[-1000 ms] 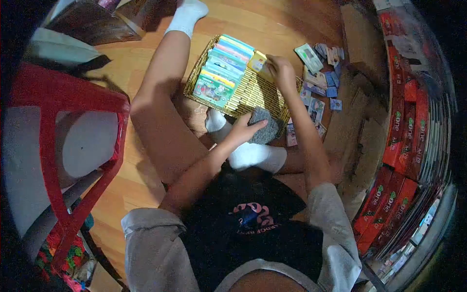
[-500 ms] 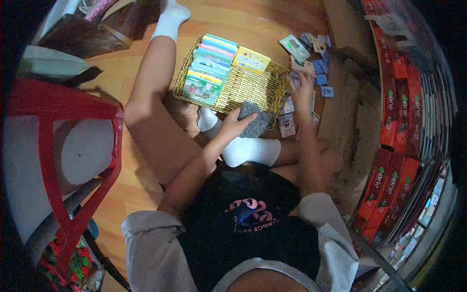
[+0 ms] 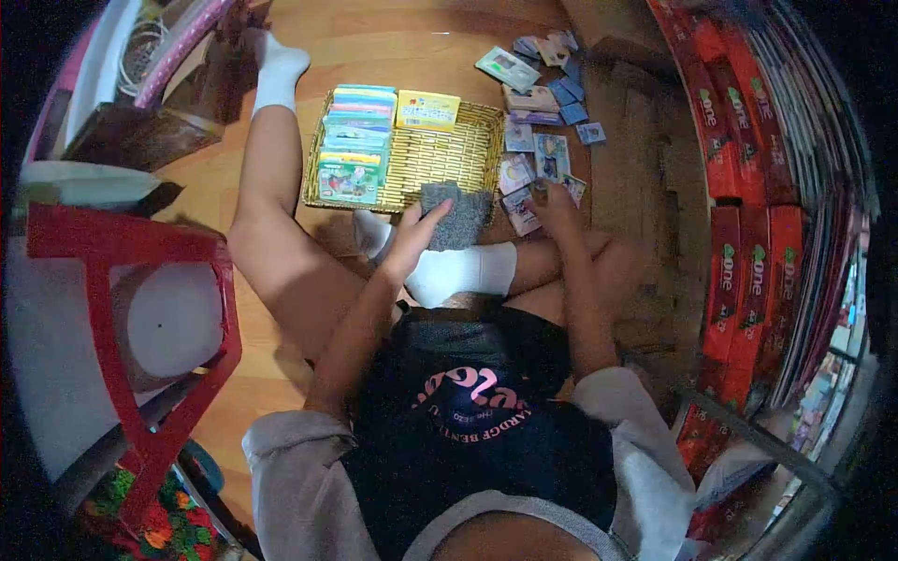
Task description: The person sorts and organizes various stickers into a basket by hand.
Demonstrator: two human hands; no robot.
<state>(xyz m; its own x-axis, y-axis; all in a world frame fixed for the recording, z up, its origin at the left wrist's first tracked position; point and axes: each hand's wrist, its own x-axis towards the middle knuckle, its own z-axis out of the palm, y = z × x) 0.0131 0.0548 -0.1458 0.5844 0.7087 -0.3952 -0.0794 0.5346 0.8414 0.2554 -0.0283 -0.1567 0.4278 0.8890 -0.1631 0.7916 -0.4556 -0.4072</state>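
Observation:
My left hand (image 3: 416,234) grips a grey cloth (image 3: 458,222), thumb on top, just in front of the basket's near edge. The woven basket (image 3: 468,159) holds a row of upright, colourful packets (image 3: 354,140) on its left side and a yellow box (image 3: 427,110) at the back. To the right of the basket, my right hand (image 3: 561,213) is over loose picture cards (image 3: 519,213) on the floor. Its fingers point down toward the cards and are blurred; whether they hold one cannot be made out.
More cards and small blue packs (image 3: 566,91) lie scattered beyond, near a pale green case (image 3: 508,67). Red boxes (image 3: 739,271) and stacked books line the right side. A red chair (image 3: 103,309) stands at the left. My legs lie around the basket.
My right hand has come back toward me from the stack beside the basket to the nearer cards. The left hand still holds the grey cloth. The whole view has shifted.

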